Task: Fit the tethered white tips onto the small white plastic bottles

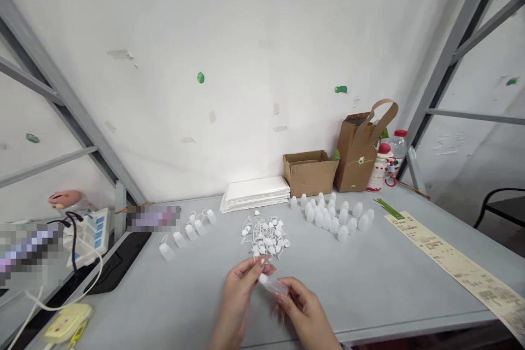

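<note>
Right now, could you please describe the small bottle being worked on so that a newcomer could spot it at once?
Start at the grey table and find the pile of white caps at its middle. Just in front of it, the small bottle lies sideways between the left hand and right hand. Unlike the standing bottles farther back, it is held off the table.

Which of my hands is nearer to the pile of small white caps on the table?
Left. Your left hand has its fingertips just below the pile of white caps, almost at its near edge. Your right hand sits lower and to the right, holding the small bottle.
</note>
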`<state>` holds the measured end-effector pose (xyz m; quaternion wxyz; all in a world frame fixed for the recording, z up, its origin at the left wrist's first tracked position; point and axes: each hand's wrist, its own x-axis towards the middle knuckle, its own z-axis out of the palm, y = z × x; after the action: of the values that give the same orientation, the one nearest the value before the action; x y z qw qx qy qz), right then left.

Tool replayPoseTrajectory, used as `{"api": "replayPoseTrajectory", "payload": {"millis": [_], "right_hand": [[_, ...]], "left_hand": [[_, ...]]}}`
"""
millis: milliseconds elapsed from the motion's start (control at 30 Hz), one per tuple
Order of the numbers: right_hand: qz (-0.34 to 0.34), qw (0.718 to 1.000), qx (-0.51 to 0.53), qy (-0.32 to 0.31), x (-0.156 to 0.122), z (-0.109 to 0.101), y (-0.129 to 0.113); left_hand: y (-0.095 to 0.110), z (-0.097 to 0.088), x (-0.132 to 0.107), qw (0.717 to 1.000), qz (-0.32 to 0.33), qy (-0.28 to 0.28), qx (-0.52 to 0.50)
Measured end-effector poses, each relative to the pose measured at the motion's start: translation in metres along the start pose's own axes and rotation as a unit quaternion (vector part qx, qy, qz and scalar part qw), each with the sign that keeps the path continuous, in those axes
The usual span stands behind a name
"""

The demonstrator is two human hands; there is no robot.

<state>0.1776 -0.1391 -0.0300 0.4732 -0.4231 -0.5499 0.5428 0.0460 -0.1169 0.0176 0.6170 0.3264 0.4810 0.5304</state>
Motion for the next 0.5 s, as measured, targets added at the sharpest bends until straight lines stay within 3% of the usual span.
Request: {"api": "replayPoseTrajectory", "payload": {"millis": [267, 500], "right_hand": [[0.012, 1.0, 0.01, 0.01, -0.001, 0.0, 0.0], [0.019, 0.999, 0.022, 0.025, -0.002, 0.001, 0.0]], "left_hand": [[-0.003, -0.009, 0.007, 0.989, -0.021, 0.031, -0.144], [0.003, -0.014, 0.006, 0.983, -0.018, 0.037, -0.178]]}}
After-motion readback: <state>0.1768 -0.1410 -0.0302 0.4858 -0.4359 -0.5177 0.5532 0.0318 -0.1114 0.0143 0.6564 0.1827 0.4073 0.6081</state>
